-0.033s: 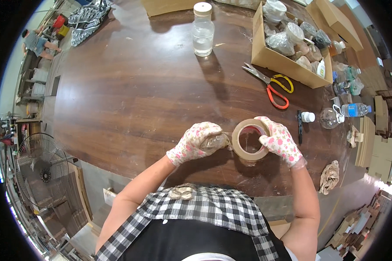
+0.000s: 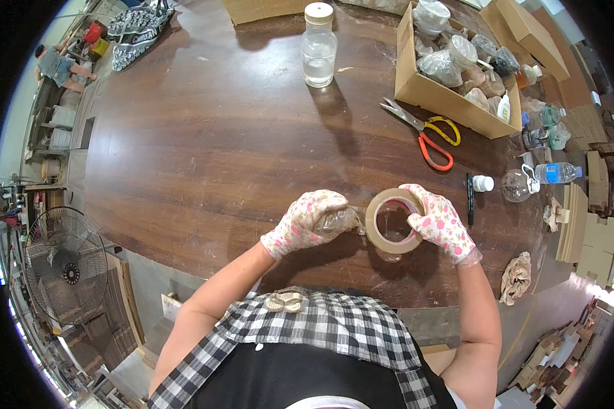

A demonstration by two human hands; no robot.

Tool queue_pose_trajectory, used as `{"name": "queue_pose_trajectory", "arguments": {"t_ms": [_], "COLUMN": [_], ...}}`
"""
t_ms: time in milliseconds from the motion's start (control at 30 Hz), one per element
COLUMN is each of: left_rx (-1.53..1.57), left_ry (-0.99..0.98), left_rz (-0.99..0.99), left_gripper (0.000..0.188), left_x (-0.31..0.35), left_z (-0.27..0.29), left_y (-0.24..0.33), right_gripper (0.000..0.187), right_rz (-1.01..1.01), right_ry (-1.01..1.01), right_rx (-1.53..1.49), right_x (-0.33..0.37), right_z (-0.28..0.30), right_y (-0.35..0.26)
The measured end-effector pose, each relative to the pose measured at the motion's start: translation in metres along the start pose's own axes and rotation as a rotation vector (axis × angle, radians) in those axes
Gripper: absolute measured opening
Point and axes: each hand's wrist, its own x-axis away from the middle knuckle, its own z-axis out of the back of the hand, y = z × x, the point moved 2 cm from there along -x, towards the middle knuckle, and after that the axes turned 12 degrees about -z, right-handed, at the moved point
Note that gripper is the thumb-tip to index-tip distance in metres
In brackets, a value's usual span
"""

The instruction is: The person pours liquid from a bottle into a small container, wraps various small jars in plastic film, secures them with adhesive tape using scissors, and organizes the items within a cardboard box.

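Observation:
My left hand [image 2: 305,219], in a white glove with pink flowers, is closed around a small bundle in clear wrapping [image 2: 336,223]; what is inside I cannot make out. In a matching glove, my right hand [image 2: 441,221] grips the right side of a roll of tan packing tape [image 2: 375,232], thumb over its rim. A short strip of tape [image 2: 358,212] seems to span from the roll to the bundle. Beyond my hands lie scissors [image 2: 423,131] with one yellow and one red handle, blades partly apart.
A clear bottle [image 2: 318,54] with liquid stands at the far middle of the brown table [image 2: 205,150]. To its right is a cardboard box [image 2: 450,112] of wrapped items. A black marker [image 2: 470,198], white cap [image 2: 483,183], plastic bottles [image 2: 558,172] and crumpled cloth [image 2: 516,278] lie right.
Hardly anything differs. The tape roll and my right hand have shifted very slightly to the right; my left hand keeps its hold on the wrapped bundle.

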Motion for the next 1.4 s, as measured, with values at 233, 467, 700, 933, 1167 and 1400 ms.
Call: {"name": "queue_pose_trajectory", "arguments": {"t_ms": [233, 467, 700, 933, 1167, 1400], "left_rx": [0.004, -0.027, -0.085, 0.122, -0.346, -0.272], "left_ry": [-0.063, 0.063, 0.253, 0.021, -0.324, -0.464], "left_rz": [0.033, 0.034, 0.081, 0.205, 0.036, -0.125], "left_gripper": [0.054, 0.057, 0.070, 0.089, 0.090, 0.075], "left_x": [0.002, 0.003, 0.006, 0.017, -0.013, -0.031], "left_z": [-0.001, -0.011, -0.020, -0.004, 0.041, 0.006], "left_y": [-0.002, 0.000, 0.012, 0.024, 0.030, 0.020], "right_gripper": [0.050, 0.057, 0.057, 0.052, 0.052, 0.052], "right_rz": [-0.076, -0.025, -0.010, 0.085, 0.138, 0.140], "right_ry": [-0.099, 0.075, 0.290, 0.330, 0.236, 0.187], "right_rx": [0.013, -0.139, -0.140, -0.153, -0.126, -0.126], "right_x": [0.020, 0.054, 0.045, 0.014, 0.001, 0.000], "right_z": [0.017, -0.036, -0.076, -0.064, -0.049, -0.048], "right_y": [-0.010, -0.007, -0.013, -0.002, -0.002, -0.004]}}
